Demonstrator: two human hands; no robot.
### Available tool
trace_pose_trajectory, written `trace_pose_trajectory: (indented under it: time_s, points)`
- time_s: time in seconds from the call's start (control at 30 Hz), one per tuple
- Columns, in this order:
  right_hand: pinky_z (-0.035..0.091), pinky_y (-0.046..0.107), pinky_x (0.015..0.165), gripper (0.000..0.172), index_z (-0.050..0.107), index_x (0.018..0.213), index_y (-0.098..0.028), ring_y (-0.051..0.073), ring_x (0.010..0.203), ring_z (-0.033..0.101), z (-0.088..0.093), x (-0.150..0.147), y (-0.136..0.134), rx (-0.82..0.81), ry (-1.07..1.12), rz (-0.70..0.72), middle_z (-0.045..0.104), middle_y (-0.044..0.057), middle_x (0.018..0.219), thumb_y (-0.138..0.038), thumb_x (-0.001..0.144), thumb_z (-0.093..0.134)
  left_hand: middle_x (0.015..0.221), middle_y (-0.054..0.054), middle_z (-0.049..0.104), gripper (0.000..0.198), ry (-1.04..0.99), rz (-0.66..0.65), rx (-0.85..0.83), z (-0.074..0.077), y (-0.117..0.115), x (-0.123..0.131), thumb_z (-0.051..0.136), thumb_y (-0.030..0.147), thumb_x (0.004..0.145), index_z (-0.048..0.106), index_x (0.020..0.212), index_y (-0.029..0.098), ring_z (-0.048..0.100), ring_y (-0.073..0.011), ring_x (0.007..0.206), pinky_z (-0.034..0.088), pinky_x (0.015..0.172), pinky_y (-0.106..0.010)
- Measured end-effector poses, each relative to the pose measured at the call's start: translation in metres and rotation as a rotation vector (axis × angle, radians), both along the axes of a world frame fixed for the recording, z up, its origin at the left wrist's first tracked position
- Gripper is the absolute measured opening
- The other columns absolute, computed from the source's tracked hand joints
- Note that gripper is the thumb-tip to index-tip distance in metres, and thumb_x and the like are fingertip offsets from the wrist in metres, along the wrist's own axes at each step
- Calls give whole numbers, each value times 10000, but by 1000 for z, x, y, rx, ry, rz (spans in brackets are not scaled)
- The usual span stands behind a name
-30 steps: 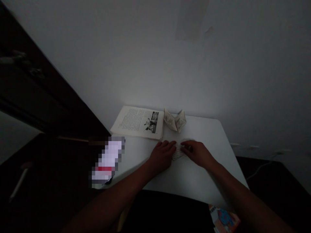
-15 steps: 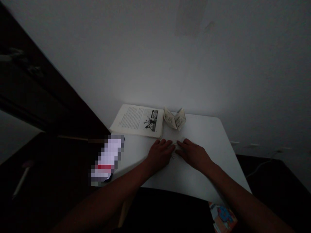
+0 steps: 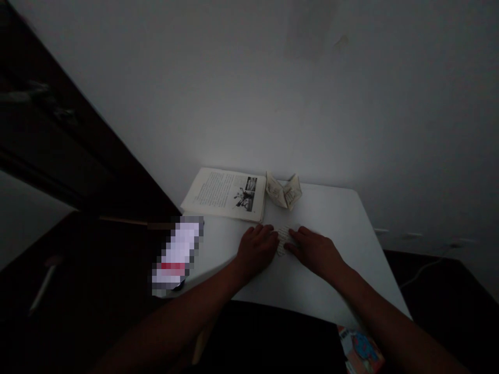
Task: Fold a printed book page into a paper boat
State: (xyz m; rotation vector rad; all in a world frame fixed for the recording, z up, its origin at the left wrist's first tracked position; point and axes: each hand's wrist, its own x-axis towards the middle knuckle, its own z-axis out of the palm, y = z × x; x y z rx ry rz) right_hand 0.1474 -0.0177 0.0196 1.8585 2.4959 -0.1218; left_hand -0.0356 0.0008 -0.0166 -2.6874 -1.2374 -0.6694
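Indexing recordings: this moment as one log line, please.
left hand: on printed paper; right hand: at its edge; beyond: book, folded paper; left side: phone

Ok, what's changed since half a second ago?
The left hand has drawn back slightly to the left, widening the gap to the right hand, so more of the small printed paper shows between them. Both hands stay at the paper; neither visibly lets go. The book and folded paper shape stayed put.

To your left you have a dark door (image 3: pixel 78 148) and, at the edge of the tabletop (image 3: pixel 331 208), a pixelated phone (image 3: pixel 179 249); to your right, a pale cable (image 3: pixel 420 271) and a colourful booklet (image 3: pixel 362 349).
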Motion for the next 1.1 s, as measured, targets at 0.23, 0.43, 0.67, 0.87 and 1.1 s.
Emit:
trace_pose_trajectory:
  time_s: [0.23, 0.43, 0.67, 0.87, 1.1]
  points:
    - [420, 273, 615, 332, 622, 797, -194, 184, 735, 602, -1, -5, -14, 83, -29, -41, 632, 70, 792, -372, 910, 365, 930, -55, 602, 190, -78, -204, -83, 1, 3, -3, 454, 286, 873, 605, 851, 173, 534, -170, 894, 410, 829, -328]
    - [408, 329, 870, 210, 632, 849, -187, 204, 962, 538, 1, 14, -13, 145, 185, 229, 609, 79, 1038, -246, 870, 431, 1029, -64, 598, 186, -139, -203, -78, -7, 11, -3, 431, 208, 890, 613, 906, 173, 519, -156, 989, 391, 883, -319]
    - [406, 364, 887, 259, 633, 1009, -201, 212, 964, 544, -6, 22, -14, 131, 298, 292, 630, 73, 1032, -360, 823, 547, 847, -50, 605, 223, -87, -172, -112, 2, 13, -7, 423, 232, 890, 622, 811, 168, 525, -164, 848, 399, 830, -333]
    - [422, 343, 802, 269, 642, 1020, -217, 200, 903, 556, -12, 24, -13, 202, 248, 332, 642, 69, 976, -388, 851, 520, 1058, -91, 593, 328, -97, -318, -196, 14, 6, -23, 545, 344, 780, 585, 1043, 153, 508, -227, 998, 376, 907, -385]
    - [406, 351, 776, 251, 622, 1056, -204, 208, 879, 533, -13, 21, -13, 280, 198, 402, 621, 89, 968, -322, 866, 509, 1054, -101, 571, 334, -49, -274, -157, 11, -1, -21, 553, 364, 767, 584, 1024, 154, 499, -246, 995, 389, 875, -396]
